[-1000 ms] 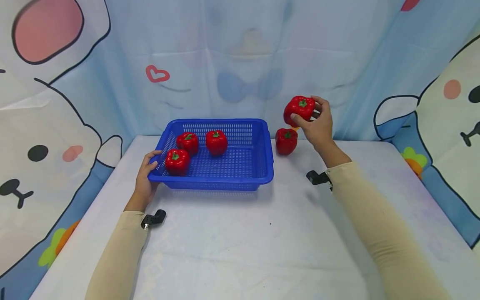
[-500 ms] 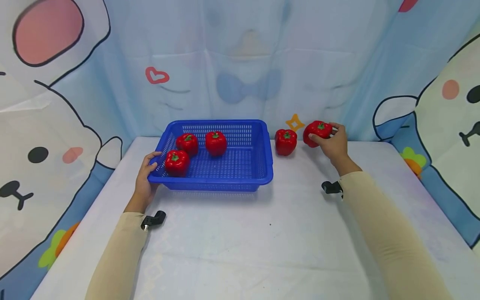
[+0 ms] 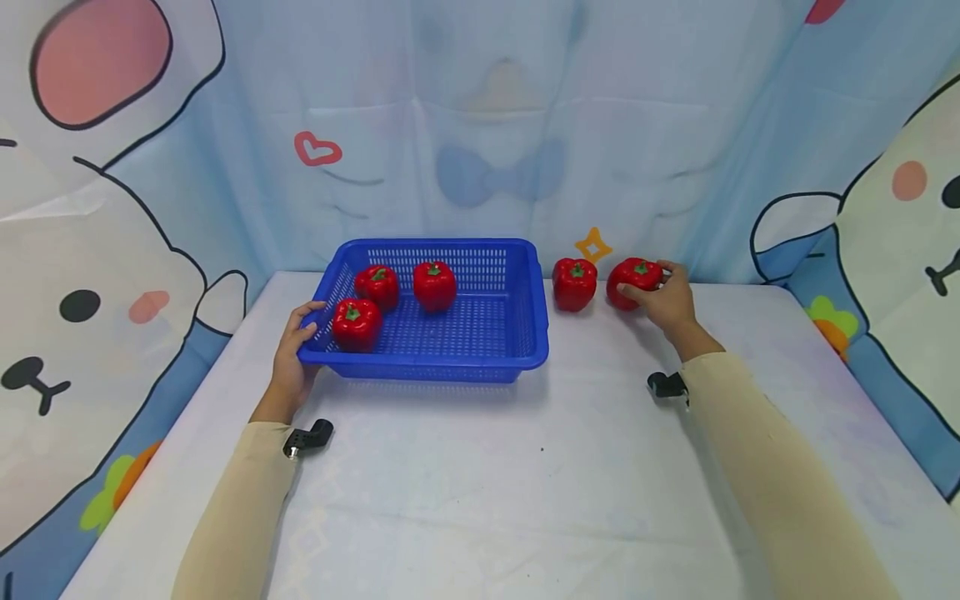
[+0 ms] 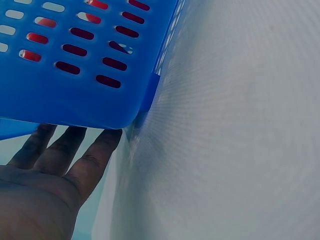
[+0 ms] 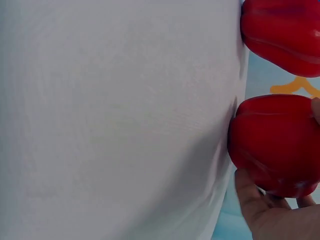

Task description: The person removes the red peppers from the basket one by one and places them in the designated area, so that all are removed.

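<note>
My right hand (image 3: 670, 302) grips a red bell pepper (image 3: 628, 282) from its right side, thumb in front. In the right wrist view this bell pepper (image 5: 275, 142) sits right at the table surface with fingers (image 5: 250, 197) around it. A second red bell pepper (image 3: 574, 285) stands just to its left, apart from it. My left hand (image 3: 291, 364) holds the left side of a blue plastic basket (image 3: 435, 368). Seen from the left wrist, fingertips meet the basket's edge (image 4: 65, 107). Inside the basket, toward its left, are three red bell peppers (image 3: 357, 325).
The white-covered table (image 3: 480, 483) extends in front of the basket. Behind it hangs a light blue printed curtain (image 3: 495, 100), close to the peppers at the back edge. Each wrist wears a small black camera (image 3: 309, 437).
My right hand has carried its bell pepper from above the other one to the right and down onto the table beside it. The left hand and basket stay put.
</note>
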Action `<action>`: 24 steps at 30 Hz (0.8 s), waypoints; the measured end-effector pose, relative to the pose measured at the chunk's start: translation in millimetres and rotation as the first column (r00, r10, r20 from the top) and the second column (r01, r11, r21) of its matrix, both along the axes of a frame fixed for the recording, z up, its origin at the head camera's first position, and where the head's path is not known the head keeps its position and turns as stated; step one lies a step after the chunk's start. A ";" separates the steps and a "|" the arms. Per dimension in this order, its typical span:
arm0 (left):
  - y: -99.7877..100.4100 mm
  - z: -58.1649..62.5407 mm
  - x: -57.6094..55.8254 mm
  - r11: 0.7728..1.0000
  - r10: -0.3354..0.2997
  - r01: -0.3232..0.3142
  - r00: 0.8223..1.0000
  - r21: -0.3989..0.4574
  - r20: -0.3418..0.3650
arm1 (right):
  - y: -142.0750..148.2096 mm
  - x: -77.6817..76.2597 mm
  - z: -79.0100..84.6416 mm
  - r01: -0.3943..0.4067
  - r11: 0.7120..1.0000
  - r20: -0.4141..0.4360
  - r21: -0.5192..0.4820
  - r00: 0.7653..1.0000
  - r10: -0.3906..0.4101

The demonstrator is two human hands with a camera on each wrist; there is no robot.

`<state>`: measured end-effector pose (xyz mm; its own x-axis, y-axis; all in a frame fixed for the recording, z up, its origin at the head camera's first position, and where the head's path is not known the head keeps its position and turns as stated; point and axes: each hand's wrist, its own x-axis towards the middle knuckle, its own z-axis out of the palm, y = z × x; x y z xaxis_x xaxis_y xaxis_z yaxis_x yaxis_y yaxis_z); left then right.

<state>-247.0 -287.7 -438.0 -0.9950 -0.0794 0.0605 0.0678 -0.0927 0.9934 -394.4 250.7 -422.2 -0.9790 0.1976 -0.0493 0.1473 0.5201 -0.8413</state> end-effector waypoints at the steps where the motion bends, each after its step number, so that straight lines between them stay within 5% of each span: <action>1: 0.0 0.0 0.1 1.000 0.000 0.000 1.000 -0.001 0.001 | -0.2 0.5 0.6 -0.007 1.000 0.005 0.005 1.000 0.007; 9: 0.0 0.2 0.8 1.000 0.000 0.000 1.000 0.006 0.004 | -12.8 6.6 12.6 0.008 0.998 -0.040 0.069 0.999 -0.005; 12: 0.0 0.2 0.5 1.000 0.000 0.000 1.000 0.014 -0.001 | -24.7 15.3 22.5 0.030 0.985 -0.144 0.169 0.990 -0.005; 15: 0.5 0.4 -0.6 1.000 -0.004 0.004 1.000 0.017 -0.007 | -42.9 30.4 32.9 0.017 0.963 -0.306 0.268 0.949 0.069; 19: 1.0 0.7 -2.3 1.000 -0.013 0.013 1.000 0.024 -0.024 | -76.1 57.7 45.5 -0.116 0.944 -0.449 0.308 0.858 0.251; 24: -0.2 0.9 -0.4 0.999 -0.015 0.017 0.999 0.039 -0.031 | -128.7 94.1 64.0 -0.386 0.879 -0.307 0.279 0.832 0.463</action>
<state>-247.4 -287.9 -437.1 -0.9939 -0.0663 0.0877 0.0960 -0.1330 0.9865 -300.3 122.0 -358.2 -0.9103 -0.2735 0.3108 -0.4139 0.6207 -0.6659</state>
